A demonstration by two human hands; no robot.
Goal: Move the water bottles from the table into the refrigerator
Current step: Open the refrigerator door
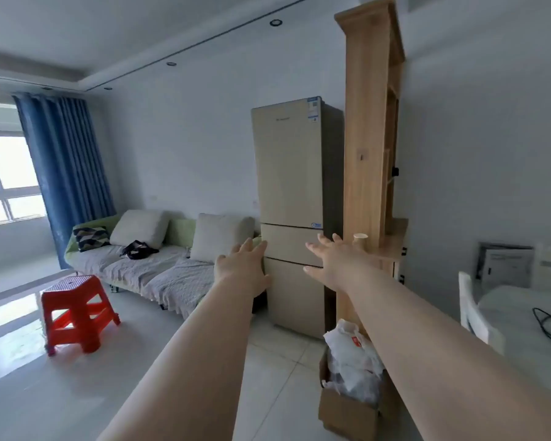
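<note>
A tall beige refrigerator point(288, 167) with three closed doors stands against the far wall, between a sofa and a wooden shelf unit. Both my arms stretch out toward it. My left hand point(244, 265) is open with fingers spread, in front of the fridge's lower left edge. My right hand point(331, 257) is open too, palm down, in front of the fridge's middle door and right side. Neither hand holds anything. A white table point(528, 332) shows at the right edge; no water bottles are visible on it.
A cardboard box with white plastic bags point(352, 377) sits on the floor just right of the fridge. A red plastic stool point(77, 313) stands at left before the sofa point(159, 265). A white chair point(474, 310) stands by the table. A paper cup point(360, 240) rests on the shelf unit.
</note>
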